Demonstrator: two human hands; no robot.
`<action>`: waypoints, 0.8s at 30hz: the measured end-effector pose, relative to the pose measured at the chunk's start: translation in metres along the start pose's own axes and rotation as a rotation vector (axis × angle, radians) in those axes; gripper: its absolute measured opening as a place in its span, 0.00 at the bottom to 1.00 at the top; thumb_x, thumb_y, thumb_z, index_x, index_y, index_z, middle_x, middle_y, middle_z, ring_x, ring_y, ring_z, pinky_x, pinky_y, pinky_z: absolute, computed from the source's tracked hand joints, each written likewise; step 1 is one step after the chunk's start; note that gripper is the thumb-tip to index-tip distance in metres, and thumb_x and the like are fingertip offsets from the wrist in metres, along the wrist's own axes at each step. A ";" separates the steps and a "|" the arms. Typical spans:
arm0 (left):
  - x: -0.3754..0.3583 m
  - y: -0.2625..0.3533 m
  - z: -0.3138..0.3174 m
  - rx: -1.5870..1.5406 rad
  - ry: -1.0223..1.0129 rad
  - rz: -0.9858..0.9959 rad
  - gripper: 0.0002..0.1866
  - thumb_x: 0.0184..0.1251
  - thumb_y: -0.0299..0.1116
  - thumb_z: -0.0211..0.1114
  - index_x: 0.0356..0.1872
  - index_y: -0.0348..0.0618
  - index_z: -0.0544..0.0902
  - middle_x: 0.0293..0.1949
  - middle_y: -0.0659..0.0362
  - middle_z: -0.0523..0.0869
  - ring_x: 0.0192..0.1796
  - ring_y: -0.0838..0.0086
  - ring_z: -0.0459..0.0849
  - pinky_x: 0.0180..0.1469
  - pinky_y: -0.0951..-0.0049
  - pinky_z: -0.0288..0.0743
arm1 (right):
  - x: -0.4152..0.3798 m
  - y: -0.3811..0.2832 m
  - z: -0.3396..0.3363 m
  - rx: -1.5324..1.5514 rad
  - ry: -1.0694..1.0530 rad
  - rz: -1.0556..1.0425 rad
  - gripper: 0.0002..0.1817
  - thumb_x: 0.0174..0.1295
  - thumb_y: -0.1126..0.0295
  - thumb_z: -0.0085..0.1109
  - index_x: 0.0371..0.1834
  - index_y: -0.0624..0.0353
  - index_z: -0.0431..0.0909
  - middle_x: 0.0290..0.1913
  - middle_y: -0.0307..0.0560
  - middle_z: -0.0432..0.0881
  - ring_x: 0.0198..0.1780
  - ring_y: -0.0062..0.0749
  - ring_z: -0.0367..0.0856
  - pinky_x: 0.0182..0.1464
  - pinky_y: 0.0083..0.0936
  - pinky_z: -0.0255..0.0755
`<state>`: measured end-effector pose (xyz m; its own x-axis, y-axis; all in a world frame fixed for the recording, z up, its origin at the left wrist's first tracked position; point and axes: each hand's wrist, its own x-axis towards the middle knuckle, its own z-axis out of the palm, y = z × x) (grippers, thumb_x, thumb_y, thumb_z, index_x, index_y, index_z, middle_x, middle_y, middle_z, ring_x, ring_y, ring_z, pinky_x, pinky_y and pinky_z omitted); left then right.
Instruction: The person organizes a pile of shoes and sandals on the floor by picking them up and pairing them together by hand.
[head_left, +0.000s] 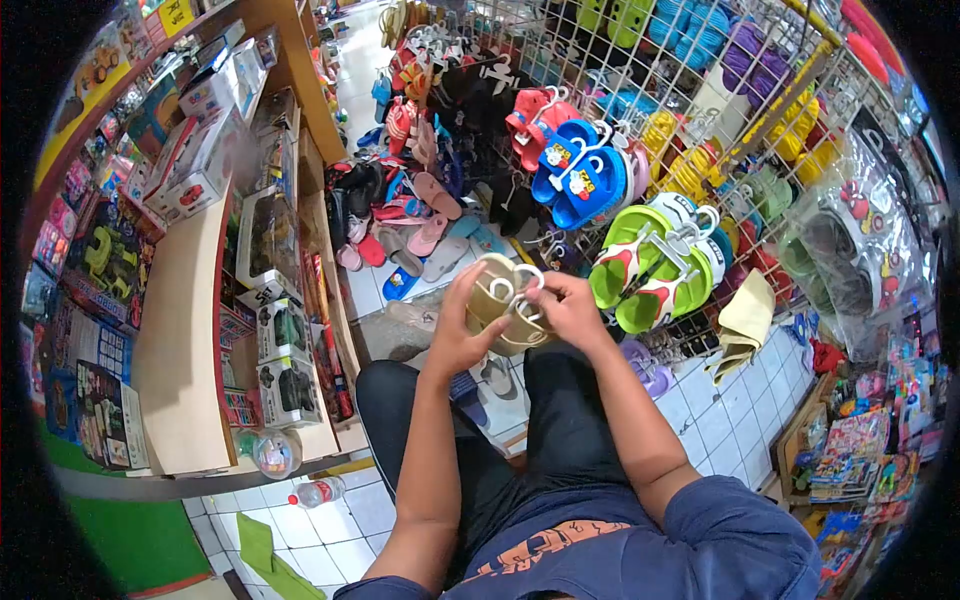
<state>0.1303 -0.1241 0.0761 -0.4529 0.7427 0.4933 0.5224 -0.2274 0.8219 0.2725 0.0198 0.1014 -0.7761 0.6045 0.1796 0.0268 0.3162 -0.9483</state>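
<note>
In front of my knees I hold a pair of tan sandals [487,308]. My left hand [462,328] wraps round their left side, with fingers behind and thumb in front. The fingers of my right hand [567,310] pinch the white plastic hanger [529,278] at the sandals' upper right; its lower part is partly hidden by the fingers. Just right of my right hand, lime green sandals [655,270] hang on the wire rack. Blue sandals [585,185] with a cartoon print hang above them.
A pile of loose sandals [425,225] covers the floor ahead. A wire grid rack [690,60] full of footwear rises at the right. Shelves [180,340] with boxed toys stand at the left. A bottle [318,492] lies on the tiles; bagged shoes [850,240] hang far right.
</note>
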 end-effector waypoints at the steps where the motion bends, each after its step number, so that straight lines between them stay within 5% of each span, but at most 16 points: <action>1: 0.001 0.000 0.002 0.131 -0.020 0.091 0.40 0.51 0.32 0.73 0.67 0.43 0.65 0.65 0.47 0.71 0.70 0.53 0.66 0.69 0.58 0.59 | 0.003 -0.004 -0.004 0.035 0.020 -0.070 0.08 0.62 0.71 0.62 0.37 0.67 0.83 0.32 0.43 0.85 0.35 0.20 0.80 0.40 0.21 0.73; 5: 0.005 0.009 0.014 0.117 0.032 0.118 0.37 0.51 0.30 0.73 0.65 0.42 0.68 0.67 0.48 0.68 0.73 0.50 0.60 0.73 0.56 0.52 | 0.004 -0.029 -0.011 0.108 0.068 -0.045 0.08 0.61 0.71 0.63 0.37 0.67 0.83 0.34 0.45 0.86 0.36 0.21 0.81 0.41 0.21 0.73; 12: 0.001 0.028 0.038 0.085 0.198 0.111 0.24 0.52 0.30 0.71 0.52 0.40 0.76 0.58 0.50 0.76 0.68 0.48 0.67 0.68 0.54 0.58 | -0.012 -0.065 -0.021 -0.116 0.092 -0.247 0.10 0.58 0.70 0.65 0.38 0.66 0.84 0.33 0.55 0.84 0.34 0.38 0.84 0.39 0.28 0.74; 20: -0.002 0.068 0.050 0.193 0.228 0.118 0.15 0.55 0.33 0.70 0.42 0.41 0.80 0.45 0.55 0.81 0.57 0.54 0.73 0.63 0.56 0.61 | -0.025 -0.080 -0.064 -0.072 0.057 -0.216 0.13 0.57 0.69 0.65 0.41 0.66 0.84 0.37 0.56 0.86 0.37 0.36 0.86 0.41 0.27 0.76; 24: 0.004 0.108 0.060 0.220 0.187 0.143 0.16 0.54 0.30 0.70 0.43 0.41 0.78 0.49 0.53 0.79 0.60 0.54 0.72 0.64 0.57 0.61 | -0.040 -0.106 -0.086 -0.020 0.134 -0.233 0.10 0.57 0.71 0.64 0.40 0.64 0.85 0.35 0.55 0.86 0.34 0.34 0.86 0.38 0.26 0.76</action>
<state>0.2282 -0.1078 0.1502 -0.4775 0.5796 0.6603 0.7251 -0.1644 0.6687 0.3549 0.0250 0.2174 -0.6725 0.6049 0.4265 -0.1290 0.4716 -0.8723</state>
